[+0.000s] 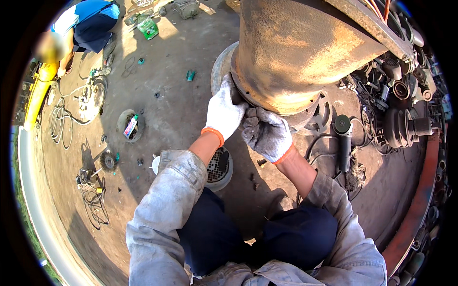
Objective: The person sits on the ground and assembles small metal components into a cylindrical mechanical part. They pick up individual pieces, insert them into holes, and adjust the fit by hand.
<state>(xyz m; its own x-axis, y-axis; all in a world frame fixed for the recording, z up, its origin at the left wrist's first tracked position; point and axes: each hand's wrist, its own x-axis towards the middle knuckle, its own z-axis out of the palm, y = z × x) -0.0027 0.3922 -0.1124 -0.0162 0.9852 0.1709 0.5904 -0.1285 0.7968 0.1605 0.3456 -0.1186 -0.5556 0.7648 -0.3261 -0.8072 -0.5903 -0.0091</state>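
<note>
A dusty concrete floor [181, 95] carries scattered workshop gear: a round perforated metal cover [218, 167], an angle grinder [343, 143] with its cable, and a green container [148, 28]. Coiled hoses [64, 124] and a small wire wheel [109, 160] lie further left, near a shallow round dish [130, 126].

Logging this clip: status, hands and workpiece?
Left hand and right hand, both gloved, on the lower rim of the rusty drum. Grip unclear. Angle grinder on the ground nearby.

Rusty motor housing [300, 52]: upper part cut off by the top edge. Fingertips of the left hand [224, 112] and right hand [267, 133] hidden under its flange; grip indeterminable. Distant co-worker [81, 28] partly blurred.
</note>
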